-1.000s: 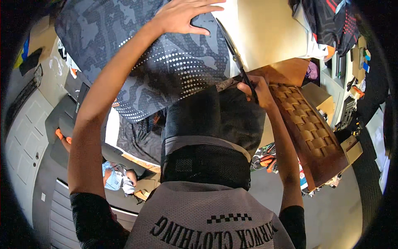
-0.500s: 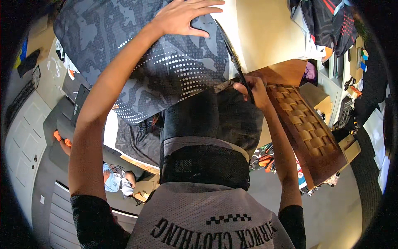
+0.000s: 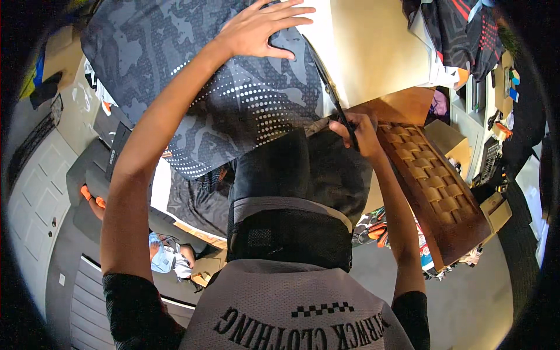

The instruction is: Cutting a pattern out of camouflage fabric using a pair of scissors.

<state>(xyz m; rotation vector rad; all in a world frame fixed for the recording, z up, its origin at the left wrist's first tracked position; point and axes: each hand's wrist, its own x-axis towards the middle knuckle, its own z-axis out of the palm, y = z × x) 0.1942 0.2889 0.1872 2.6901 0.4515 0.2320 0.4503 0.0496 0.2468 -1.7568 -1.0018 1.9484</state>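
Note:
A large dark grey fabric with a camouflage pattern and white dots spreads over the left side of the work surface and hangs toward my lap. My left hand lies flat on its upper right part, fingers spread toward the fabric's edge. In my right hand is a pair of long black scissors, gripped by the handles. Its blades point away from me along the fabric's right edge, beside a pale cream sheet or board. Whether the blades have fabric between them is hard to make out.
At the right stands a brown wooden piece with a woven panel. A dark garment with red marks lies at the far right. Another person is at the lower left, beyond my left arm. A white door is at the left.
The view has shifted slightly. My left hand stays spread on the fabric, and my right hand keeps its grip on the scissors in nearly the same place.

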